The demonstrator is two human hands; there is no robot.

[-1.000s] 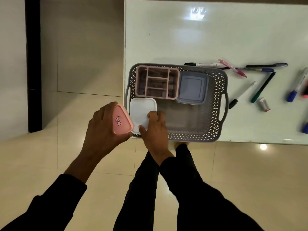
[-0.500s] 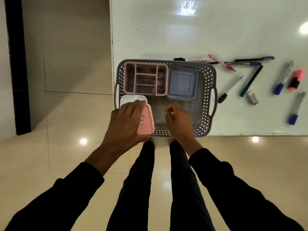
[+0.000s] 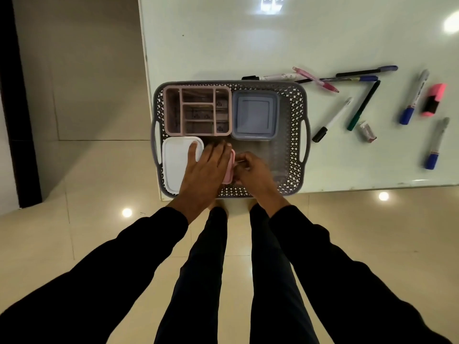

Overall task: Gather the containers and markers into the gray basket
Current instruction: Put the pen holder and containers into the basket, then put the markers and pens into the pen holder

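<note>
A glossy white table (image 3: 248, 33) stands on shiny beige floor tiles (image 3: 87, 170) that mirror ceiling lights.

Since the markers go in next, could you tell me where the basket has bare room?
Bare floor lies in the basket's right part, below the blue box, right of the hands. The left side is crowded: organizer, white box, pink box.

the gray basket (image 3: 294, 135) looks like hard matt plastic, its walls pierced in a lattice. the pink organizer (image 3: 173, 108), white lid (image 3: 173, 165) and blue-gray lid (image 3: 254, 115) look like smooth plastic. the pale surface (image 3: 248, 40) is glossy, mirroring lights at 12 o'clock. the floor (image 3: 99, 170) is polished tile.
</note>
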